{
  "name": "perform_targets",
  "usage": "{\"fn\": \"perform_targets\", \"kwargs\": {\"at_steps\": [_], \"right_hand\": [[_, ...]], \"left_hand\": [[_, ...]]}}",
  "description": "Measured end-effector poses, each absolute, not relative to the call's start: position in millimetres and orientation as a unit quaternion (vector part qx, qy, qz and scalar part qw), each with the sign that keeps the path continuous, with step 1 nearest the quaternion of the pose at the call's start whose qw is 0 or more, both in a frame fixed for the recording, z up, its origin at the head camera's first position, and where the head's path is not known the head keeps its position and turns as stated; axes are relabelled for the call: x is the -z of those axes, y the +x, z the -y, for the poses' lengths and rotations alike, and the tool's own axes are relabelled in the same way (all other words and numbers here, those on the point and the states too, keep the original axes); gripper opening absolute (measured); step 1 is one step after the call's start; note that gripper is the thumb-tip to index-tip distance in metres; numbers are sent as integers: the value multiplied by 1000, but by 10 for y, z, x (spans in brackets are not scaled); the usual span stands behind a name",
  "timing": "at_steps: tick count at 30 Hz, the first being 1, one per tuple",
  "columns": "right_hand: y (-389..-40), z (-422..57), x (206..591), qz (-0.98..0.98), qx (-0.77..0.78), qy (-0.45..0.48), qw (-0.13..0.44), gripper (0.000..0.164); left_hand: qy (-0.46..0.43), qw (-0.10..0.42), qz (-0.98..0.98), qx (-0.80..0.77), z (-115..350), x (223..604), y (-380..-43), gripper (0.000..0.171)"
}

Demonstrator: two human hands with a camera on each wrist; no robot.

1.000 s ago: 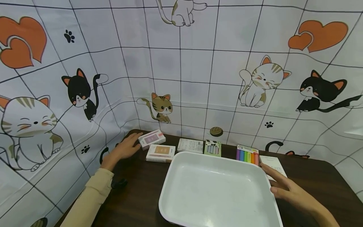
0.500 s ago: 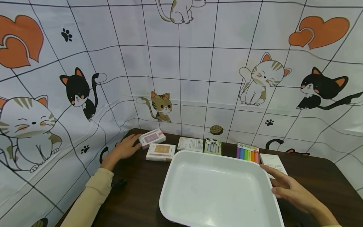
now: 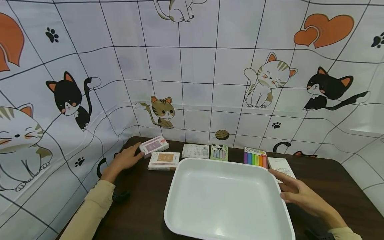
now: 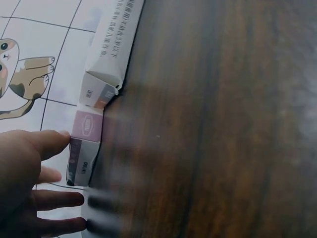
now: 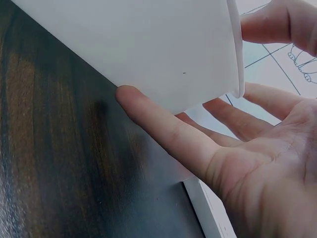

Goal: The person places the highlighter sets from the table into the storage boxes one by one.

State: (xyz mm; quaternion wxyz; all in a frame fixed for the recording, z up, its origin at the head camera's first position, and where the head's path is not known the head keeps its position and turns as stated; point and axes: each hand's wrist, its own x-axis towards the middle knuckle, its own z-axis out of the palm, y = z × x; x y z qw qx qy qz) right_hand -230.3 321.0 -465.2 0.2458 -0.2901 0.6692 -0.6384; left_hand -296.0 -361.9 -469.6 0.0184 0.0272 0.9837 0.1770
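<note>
Tray (image 3: 228, 200) first, since it hogs the middle of your surface (image 3: 138, 203), set in front of the stuff along the far edge. Your right grip (image 3: 303, 198) is at its far right corner, fingers loosely spread against the outside wall and rim. I can't see a real pinch there, so my guess is you're just steadying it.

Your left grip (image 3: 126, 159) is up by the surface's far left corner, fingers relaxed and apart at the left end of the purple box (image 3: 153, 146). The left wrist view has one fingertip (image 4: 63, 136) touching it, other fingers trailing past, nothing wrapped round. Reads like lining it up rather than holding it.

Moving right along the far edge: orange box (image 3: 164, 160) just in front of the purple one, barcode box (image 3: 195, 150), green box (image 3: 219, 152), then a gap, rainbow box (image 3: 255, 158) and white box (image 3: 281, 166). Probably pushed back there so the tray has room. Can't tell if your right fingers touch the white one.

Materials: tray is glossy white, rounded corners, rolled lip, likely hard plastic or enamel. Boxes look like thin card, flat and square-edged, so I'd expect them to slide easily on that dark, slightly shiny wood grain.
</note>
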Motion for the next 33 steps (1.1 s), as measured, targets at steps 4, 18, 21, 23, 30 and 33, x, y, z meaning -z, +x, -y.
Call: {"fn": "perform_targets", "kwargs": {"at_steps": [4,18,21,23,30,33], "right_hand": [[-2306,-3210,4655,-662,643,-295,247,72],[-2342,-3220,4677,-638,658,-311,251,74],[-2358,-3216,4681,-631,661,-316,256,74],[-2366,-3220,4674,-632,660,-316,254,75],[-2381,-3224,4655,-642,655,-312,249,76],[-2367,-3227,4672,-636,658,-313,253,76]], "left_hand": [[24,5,-980,-199,3668,4743,-2989,81],[-7,-9,-978,-208,3653,4841,-3038,96],[-8,-10,-975,-220,3662,4823,-3024,97],[-11,-12,-973,-231,3655,4802,-3024,97],[-20,-23,-968,-251,3647,4765,-3052,96],[-22,-30,-962,-269,3654,4775,-3043,94]]}}
